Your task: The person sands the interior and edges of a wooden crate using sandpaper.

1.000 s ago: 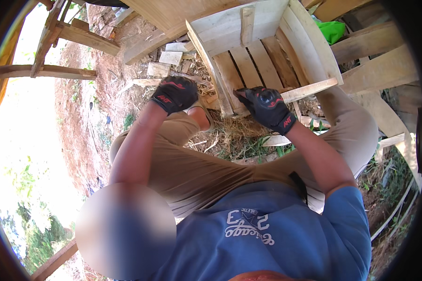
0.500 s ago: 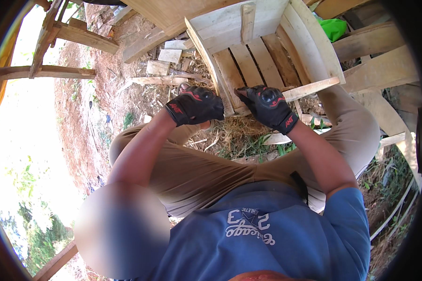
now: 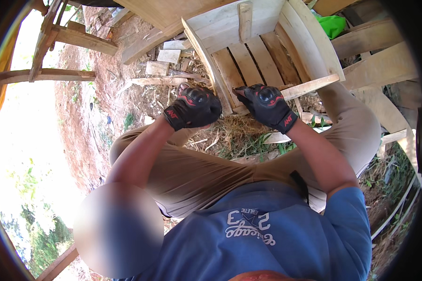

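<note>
A pale wooden crate [image 3: 233, 65] with a slatted bottom stands in front of me, between my knees. My left hand [image 3: 194, 107], in a black glove with red marks and bare fingertips, is closed beside the near corner of its left panel [image 3: 208, 68]. What those fingers hold, if anything, is hidden. My right hand [image 3: 268, 105], gloved the same way, closes over the left end of a narrow wooden slat [image 3: 312, 87]. That slat runs across the crate's near side, its right end meeting the right panel [image 3: 312, 40]. The slat's left end is hidden under the glove.
Small wood offcuts [image 3: 169, 56] and a thin strip [image 3: 158, 81] lie on the dirt left of the crate. Dry shavings and grass [image 3: 241, 133] lie below my hands. Larger boards [image 3: 375, 70] and a green bag [image 3: 331, 26] are at the right. A wooden frame [image 3: 44, 75] stands far left.
My left hand has turned slightly and edged a little away from the crate's corner. My right hand stays on the slat, and the crate has barely shifted in view.
</note>
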`<action>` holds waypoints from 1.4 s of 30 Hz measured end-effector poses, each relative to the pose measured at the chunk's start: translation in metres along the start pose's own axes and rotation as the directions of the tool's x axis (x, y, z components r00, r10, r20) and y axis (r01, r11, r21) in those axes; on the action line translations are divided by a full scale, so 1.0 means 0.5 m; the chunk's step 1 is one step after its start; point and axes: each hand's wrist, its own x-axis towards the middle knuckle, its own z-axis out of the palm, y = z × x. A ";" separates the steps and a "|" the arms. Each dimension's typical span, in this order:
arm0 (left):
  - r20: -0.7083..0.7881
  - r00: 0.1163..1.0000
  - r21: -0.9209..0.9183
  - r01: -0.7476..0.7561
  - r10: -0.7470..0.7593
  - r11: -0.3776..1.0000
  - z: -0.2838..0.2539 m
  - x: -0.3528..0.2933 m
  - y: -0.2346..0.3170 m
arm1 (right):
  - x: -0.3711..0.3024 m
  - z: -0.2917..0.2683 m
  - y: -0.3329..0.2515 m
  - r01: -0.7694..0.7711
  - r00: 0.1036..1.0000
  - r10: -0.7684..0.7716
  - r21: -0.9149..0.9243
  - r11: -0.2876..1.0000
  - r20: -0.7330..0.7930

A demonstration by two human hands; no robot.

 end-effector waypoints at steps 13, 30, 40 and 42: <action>0.285 0.955 -0.046 0.098 -0.081 0.994 -0.080 0.014 0.030 | -0.003 -0.005 -0.001 0.028 0.999 -0.027 0.012 1.000 -0.036; 0.174 0.963 -0.065 -0.198 0.206 0.978 -0.032 0.014 -0.005 | -0.005 0.001 0.006 0.038 0.998 -0.037 0.011 0.999 -0.042; 0.201 0.977 -0.140 -0.045 0.073 0.989 -0.024 0.031 0.005 | -0.005 0.002 0.007 0.011 1.000 -0.010 0.024 1.000 -0.026; 0.149 0.984 -0.113 -0.079 0.095 0.990 -0.020 0.027 0.004 | -0.005 -0.001 0.003 0.000 1.000 0.000 0.010 1.000 -0.019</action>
